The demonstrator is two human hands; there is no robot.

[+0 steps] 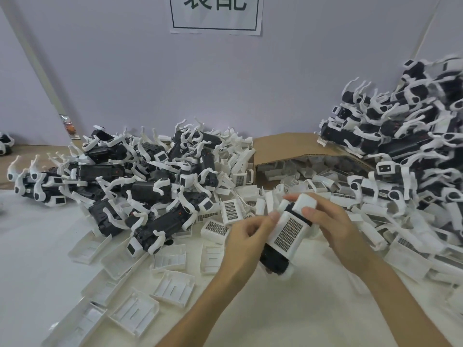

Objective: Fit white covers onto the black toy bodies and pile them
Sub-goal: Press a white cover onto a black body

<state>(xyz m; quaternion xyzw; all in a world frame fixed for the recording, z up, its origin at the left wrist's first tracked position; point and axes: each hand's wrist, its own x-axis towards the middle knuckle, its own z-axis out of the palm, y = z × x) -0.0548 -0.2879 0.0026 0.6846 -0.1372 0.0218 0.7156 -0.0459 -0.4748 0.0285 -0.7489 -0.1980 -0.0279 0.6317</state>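
Note:
In the middle of the view both hands hold one black toy body (273, 257) with a white cover (288, 231) lying on top of it, its dark grille facing up. My left hand (246, 235) grips the body from the left, thumb pressed on the cover's edge. My right hand (333, 221) curls round the toy's far white end from the right. A heap of black toy bodies with white legs (140, 181) lies to the left. A taller pile of toys (406, 136) rises at the right.
Loose white covers (172, 286) lie scattered over the white table (37, 246) in front and to the left of my hands. More grille covers (230, 211) spill from a tipped cardboard box (280, 144) behind my hands. A pale wall with a paper sign (216, 15) stands behind.

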